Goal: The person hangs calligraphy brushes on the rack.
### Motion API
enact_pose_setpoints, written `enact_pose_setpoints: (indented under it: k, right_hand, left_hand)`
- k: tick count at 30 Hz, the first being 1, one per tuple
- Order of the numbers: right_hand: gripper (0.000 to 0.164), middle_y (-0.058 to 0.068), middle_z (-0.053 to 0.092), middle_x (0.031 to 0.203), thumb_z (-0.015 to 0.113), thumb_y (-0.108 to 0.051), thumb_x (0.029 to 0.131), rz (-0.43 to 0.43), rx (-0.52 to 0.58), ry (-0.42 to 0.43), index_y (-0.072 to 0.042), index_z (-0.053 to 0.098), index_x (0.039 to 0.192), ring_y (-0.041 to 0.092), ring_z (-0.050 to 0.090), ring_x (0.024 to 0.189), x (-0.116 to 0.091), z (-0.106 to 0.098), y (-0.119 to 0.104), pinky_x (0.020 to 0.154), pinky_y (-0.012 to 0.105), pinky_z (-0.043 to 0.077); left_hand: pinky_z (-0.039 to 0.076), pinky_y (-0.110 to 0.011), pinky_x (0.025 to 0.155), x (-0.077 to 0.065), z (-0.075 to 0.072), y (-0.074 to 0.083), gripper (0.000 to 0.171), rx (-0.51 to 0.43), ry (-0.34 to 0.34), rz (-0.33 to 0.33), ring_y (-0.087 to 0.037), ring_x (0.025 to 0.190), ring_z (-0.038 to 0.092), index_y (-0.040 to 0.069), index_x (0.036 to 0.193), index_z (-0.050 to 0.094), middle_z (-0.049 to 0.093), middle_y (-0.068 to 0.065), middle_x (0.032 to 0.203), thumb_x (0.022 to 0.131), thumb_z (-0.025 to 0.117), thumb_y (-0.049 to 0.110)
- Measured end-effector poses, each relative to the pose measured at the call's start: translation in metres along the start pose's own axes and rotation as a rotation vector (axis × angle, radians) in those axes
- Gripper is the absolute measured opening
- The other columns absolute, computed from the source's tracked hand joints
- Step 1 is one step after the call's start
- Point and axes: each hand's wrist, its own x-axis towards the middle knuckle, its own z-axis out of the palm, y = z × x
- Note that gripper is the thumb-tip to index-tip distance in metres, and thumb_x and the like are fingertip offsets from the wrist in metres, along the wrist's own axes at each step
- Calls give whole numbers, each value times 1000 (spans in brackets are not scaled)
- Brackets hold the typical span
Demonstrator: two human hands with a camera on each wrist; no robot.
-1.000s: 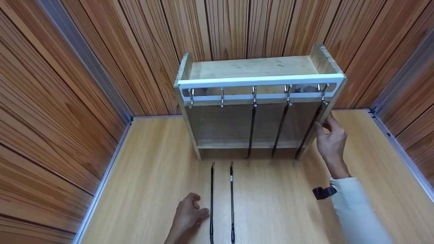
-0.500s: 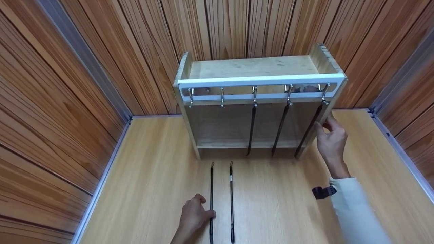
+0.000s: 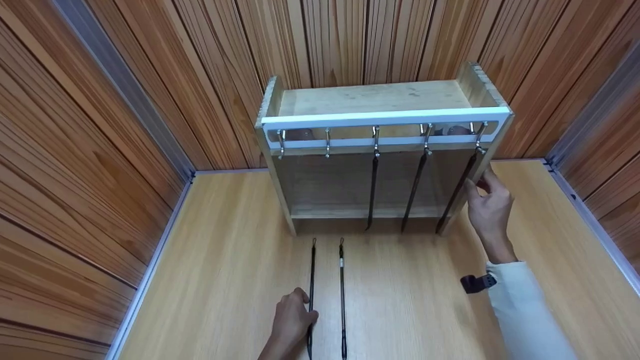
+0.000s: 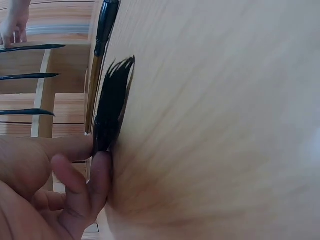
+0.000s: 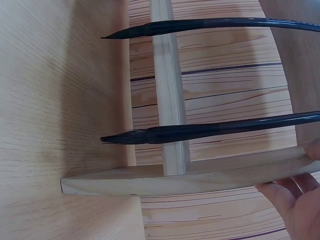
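Two black writing brushes with hanging loops lie side by side on the table. My left hand [image 3: 291, 317] pinches the left writing brush [image 3: 312, 272] low down; its dark bristles [image 4: 114, 102] spread beyond the fingers in the left wrist view. To its right lies the other brush [image 3: 342, 295], untouched. My right hand [image 3: 490, 215] grips the right side panel [image 5: 220, 180] of a small wooden rack [image 3: 370, 99], thumb in front. From the hooks on its white rail [image 3: 385, 118] hang a middle brush [image 3: 373, 192], a second brush [image 3: 414, 192] and a rightmost brush [image 3: 456, 195], bristles down.
Two hooks at the left of the rail, the outer hook [image 3: 281, 145] and its neighbour [image 3: 328, 144], hold no brush. Wood-plank walls [image 3: 335, 45] close off the back and sides of the table [image 3: 230, 250]. Metal strips [image 3: 150, 265] edge it.
My left hand has moved right onto the left brush and now pinches it; the brush has shifted slightly. The right hand stays on the rack's side. The hanging brushes sway a little.
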Motion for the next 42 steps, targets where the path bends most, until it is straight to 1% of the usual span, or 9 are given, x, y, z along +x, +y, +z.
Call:
enact_pose_setpoints:
  k: [6, 12, 15, 20, 24, 28, 31, 37, 42]
  right_hand:
    - [34, 21, 68, 115, 59, 10, 95, 22, -39, -3, 8, 62, 128, -2, 59, 98, -1, -1, -3, 90, 19, 50]
    - [36, 23, 67, 116, 59, 8, 95, 33, -35, 0, 5, 61, 132, -1, 60, 99, -2, -1, -5, 90, 20, 50]
    - [36, 23, 67, 117, 59, 9, 95, 25, -40, 0, 6, 61, 131, -3, 59, 99, -2, 0, -4, 91, 19, 50]
    - [32, 21, 69, 110, 60, 12, 93, -7, -40, 13, 8, 65, 124, -6, 57, 95, 0, 4, 18, 87, 13, 48]
    - [34, 17, 69, 110, 62, 11, 92, 4, -43, 23, 3, 66, 125, -5, 57, 96, 2, 5, 36, 88, 14, 48]
    - [40, 13, 69, 117, 62, 5, 95, 36, -53, 11, -5, 64, 134, -1, 58, 100, 0, 4, 40, 91, 20, 51]
    - [40, 12, 68, 120, 61, 2, 97, 44, -58, -4, -6, 62, 136, 2, 59, 102, -1, 3, 40, 91, 21, 51]
    - [39, 10, 68, 120, 62, 2, 97, 64, -65, 8, -6, 63, 135, 2, 59, 102, 0, 2, 37, 92, 21, 50]
    - [38, 11, 68, 120, 62, 2, 96, 55, -57, 3, -5, 64, 133, 1, 58, 102, 0, 2, 38, 92, 21, 50]
  left_hand:
    - [39, -25, 43, -1, 0, -1, 20, -15, -3, 25, -14, 51, 54, -3, 90, 62, 60, -8, 74, 74, 73, -10]
    - [41, -24, 44, -3, -2, -3, 20, -48, -24, 11, -15, 53, 56, -1, 88, 61, 58, -6, 72, 74, 72, -10]
    - [40, -23, 44, -4, -3, -5, 19, -62, -22, 20, -14, 53, 55, 0, 87, 61, 58, -5, 68, 74, 71, -10]
    - [36, -22, 43, -7, -6, -6, 17, -79, 22, 90, -12, 49, 51, 0, 86, 61, 56, -1, 59, 73, 66, -10]
    - [37, -22, 45, -6, -9, -5, 18, -123, 36, 128, -11, 50, 50, -1, 90, 61, 57, 1, 60, 74, 62, -10]
    - [44, -24, 50, -6, -13, -2, 23, -150, 48, 155, -12, 57, 55, -4, 99, 64, 64, 0, 67, 77, 65, -10]
    - [47, -26, 52, -7, -17, 1, 25, -146, 60, 169, -13, 60, 58, -4, 103, 66, 66, -1, 71, 78, 68, -9]
    - [45, -24, 48, -10, -22, 13, 24, -177, 42, 167, -12, 57, 58, 0, 103, 68, 61, 3, 68, 81, 72, -7]
    - [41, -23, 45, -11, -24, 23, 25, -168, 75, 185, -11, 55, 55, 1, 104, 68, 60, 4, 66, 81, 73, -7]
